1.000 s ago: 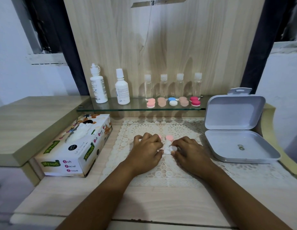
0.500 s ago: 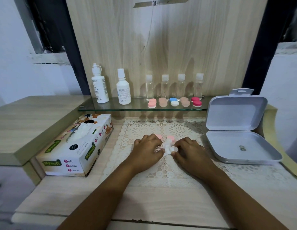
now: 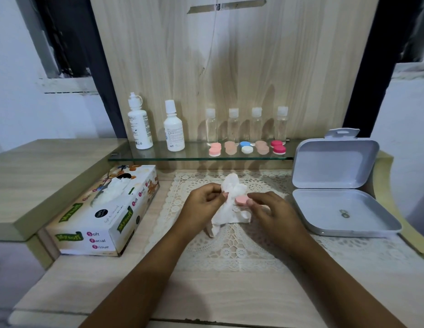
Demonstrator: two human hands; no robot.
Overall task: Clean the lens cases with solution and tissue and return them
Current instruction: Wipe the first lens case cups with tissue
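Note:
Over the lace mat (image 3: 232, 247), my left hand (image 3: 201, 207) pinches a crumpled white tissue (image 3: 226, 207) that hangs down from my fingers. My right hand (image 3: 270, 209) grips a pink lens case (image 3: 241, 200) by its right side, pressed against the tissue. Part of the case is hidden behind the tissue and my fingers. Several more lens cases (image 3: 246, 147) in pink, peach, blue-white and red lie in a row on the glass shelf (image 3: 159, 156). Two white solution bottles (image 3: 174, 129) stand at the shelf's left.
A tissue box (image 3: 107, 214) lies to the left of the mat. An open white hinged box (image 3: 336, 185) sits at the right with a small metal piece inside. Several clear small bottles (image 3: 245, 125) stand behind the cases on the shelf.
Both hands have lifted off the mat. The tissue, bunched small between them before, now hangs unfolded from my left hand, and the pink case shows in my right fingers.

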